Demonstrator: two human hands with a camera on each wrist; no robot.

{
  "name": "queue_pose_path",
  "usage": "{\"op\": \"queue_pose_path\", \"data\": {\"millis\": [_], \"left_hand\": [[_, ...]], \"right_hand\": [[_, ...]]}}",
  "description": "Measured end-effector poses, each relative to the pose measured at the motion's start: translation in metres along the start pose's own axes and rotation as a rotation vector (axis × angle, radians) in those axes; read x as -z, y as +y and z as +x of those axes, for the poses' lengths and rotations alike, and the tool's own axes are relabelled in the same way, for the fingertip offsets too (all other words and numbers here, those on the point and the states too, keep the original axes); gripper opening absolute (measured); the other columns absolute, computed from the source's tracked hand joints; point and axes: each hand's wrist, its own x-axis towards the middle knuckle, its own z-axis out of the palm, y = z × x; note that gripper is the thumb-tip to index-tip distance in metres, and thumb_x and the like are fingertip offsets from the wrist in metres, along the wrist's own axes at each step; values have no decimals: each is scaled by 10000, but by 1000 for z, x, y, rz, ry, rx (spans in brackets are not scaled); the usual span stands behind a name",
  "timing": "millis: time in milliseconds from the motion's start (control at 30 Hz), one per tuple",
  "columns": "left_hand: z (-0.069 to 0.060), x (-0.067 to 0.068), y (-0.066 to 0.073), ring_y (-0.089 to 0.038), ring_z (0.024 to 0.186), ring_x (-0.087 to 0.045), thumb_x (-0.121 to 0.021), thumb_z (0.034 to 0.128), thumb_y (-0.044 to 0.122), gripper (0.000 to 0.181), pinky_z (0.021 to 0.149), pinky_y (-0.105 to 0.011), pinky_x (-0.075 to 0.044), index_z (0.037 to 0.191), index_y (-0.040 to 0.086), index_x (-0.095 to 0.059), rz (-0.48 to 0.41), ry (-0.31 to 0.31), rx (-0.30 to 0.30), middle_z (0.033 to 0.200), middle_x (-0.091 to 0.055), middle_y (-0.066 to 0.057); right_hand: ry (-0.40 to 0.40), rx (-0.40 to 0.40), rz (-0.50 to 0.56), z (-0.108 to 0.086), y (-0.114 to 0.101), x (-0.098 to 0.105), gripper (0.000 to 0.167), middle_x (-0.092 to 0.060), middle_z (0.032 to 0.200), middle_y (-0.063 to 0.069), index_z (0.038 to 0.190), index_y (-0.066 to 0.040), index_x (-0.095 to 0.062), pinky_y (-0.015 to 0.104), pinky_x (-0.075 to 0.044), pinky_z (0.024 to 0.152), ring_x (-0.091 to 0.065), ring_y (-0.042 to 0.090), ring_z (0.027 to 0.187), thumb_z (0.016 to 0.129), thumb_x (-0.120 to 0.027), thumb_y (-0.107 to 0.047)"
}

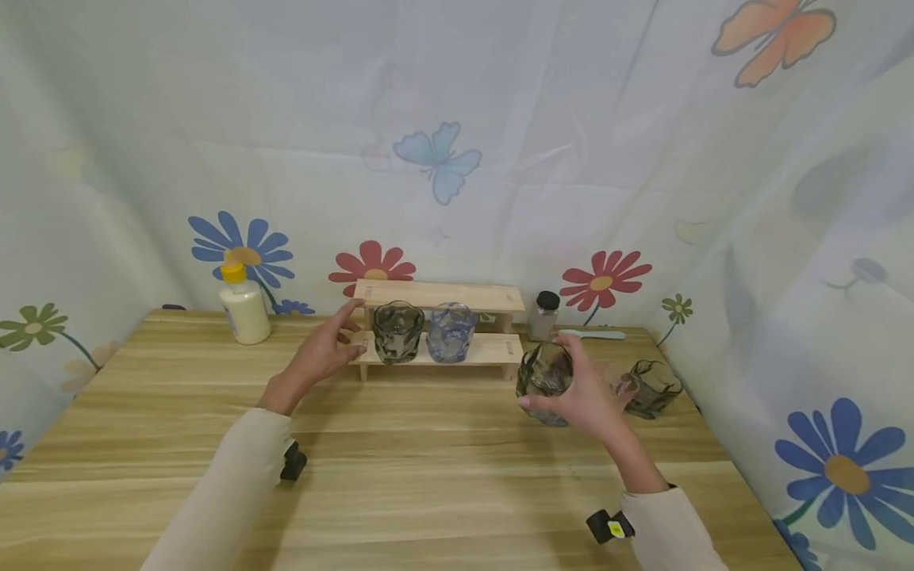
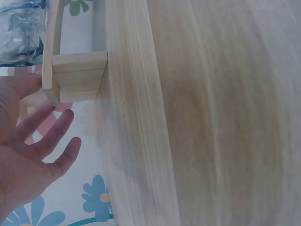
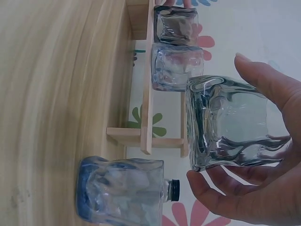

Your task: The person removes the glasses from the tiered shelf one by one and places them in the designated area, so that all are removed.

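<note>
My right hand (image 1: 589,396) grips a grey faceted glass (image 1: 539,377) in front of the shelf's right end, thumb on one side and fingers on the other. In the right wrist view the glass hangs clear of the shelf. At the left end of a two-step wooden shelf (image 1: 493,349), my left hand (image 1: 321,349) has its fingers spread, and its thumb touches the lower board in the left wrist view. Another grey glass (image 1: 397,333) and a bluish glass (image 1: 451,333) stand side by side on that lower board.
A grey glass (image 1: 653,390) stands at the table's right side. A blue-tinted glass (image 3: 122,190) shows in the right wrist view, before a black-capped jar (image 1: 544,316). Behind lies a pale blue utensil (image 1: 600,335). A yellow-topped bottle (image 1: 245,311) stands back left.
</note>
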Motion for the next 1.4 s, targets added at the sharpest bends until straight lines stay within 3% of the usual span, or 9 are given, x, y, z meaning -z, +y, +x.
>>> {"op": "queue_pose_path", "data": {"millis": [400,633,933,1233,1400], "left_hand": [[1,2,3,-450,1119,-623,-695,925,133,829,872,-567,-544,1591,244,-214,4,-1,1,1311,-583,-240],[1,3,2,-450,1118,-620,-694,925,118,835,870,-569,-540,1593,241,-209,7,2,2,1312,-585,-240],[1,0,3,-452,1114,-629,-698,924,117,836,853,-554,-555,1593,245,-213,9,-3,4,1307,-588,-239],[0,-1,2,-459,1111,-624,-696,924,111,832,873,-571,-542,1591,243,-217,3,3,0,1300,-587,-244],[-1,-1,3,-463,1117,-621,-691,929,104,825,880,-577,-538,1590,234,-216,7,1,2,1306,-587,-251]], "right_hand": [[42,-36,-44,-31,18,4,1003,-485,1438,302,1442,-45,-352,664,-439,975,-494,500,1302,690,-918,-391],[34,-46,-23,-40,34,-2,1065,-355,1542,311,1483,-70,-299,694,-409,997,-323,565,1403,678,-927,-373],[37,-54,-41,-49,53,-14,1040,-441,1465,327,1425,11,-358,640,-430,1015,-466,530,1316,639,-955,-317],[-9,-158,-46,-54,66,-24,1112,-492,1399,367,1465,-31,-284,646,-421,1023,-481,553,1289,631,-958,-327],[-13,-184,-41,-53,70,-26,1063,-503,1379,379,1431,-42,-310,648,-422,1017,-484,558,1282,636,-954,-329]]}}
